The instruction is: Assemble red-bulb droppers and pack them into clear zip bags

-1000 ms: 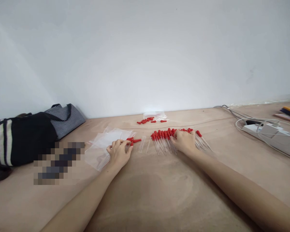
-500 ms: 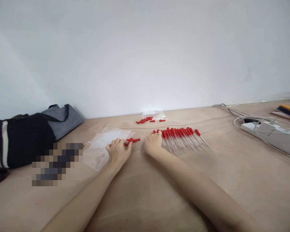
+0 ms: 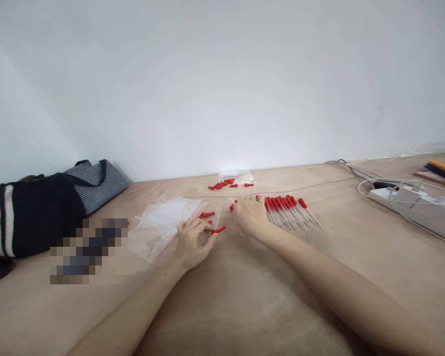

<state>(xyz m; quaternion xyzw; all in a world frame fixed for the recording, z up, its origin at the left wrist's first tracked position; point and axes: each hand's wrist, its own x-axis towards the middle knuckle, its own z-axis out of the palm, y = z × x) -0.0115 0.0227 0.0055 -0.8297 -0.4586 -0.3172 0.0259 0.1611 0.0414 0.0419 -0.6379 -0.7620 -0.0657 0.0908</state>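
My left hand (image 3: 196, 242) pinches a red rubber dropper bulb (image 3: 218, 230) between thumb and fingers, just above the table. Two more red bulbs (image 3: 207, 214) lie beside it, one partly hidden by the fingers. A few thin clear dropper tubes (image 3: 217, 217) rest between my hands. With curled fingers, my right hand (image 3: 251, 215) is closed over the left end of a row of assembled droppers (image 3: 282, 207). A thin clear tube (image 3: 232, 201) sticks out past those fingers, apparently in their grip; the fingertips are hidden.
Clear zip bags (image 3: 163, 217) lie flat left of my left hand. Loose red bulbs (image 3: 222, 185) and a bag of tubes (image 3: 241, 176) sit near the wall. A black bag (image 3: 44, 212) stands at left; a power strip (image 3: 419, 207) with cables is at right.
My left hand has shifted right and toward me, with a red bulb now showing clearly in its pinch. My right hand has slid right over the dropper row.
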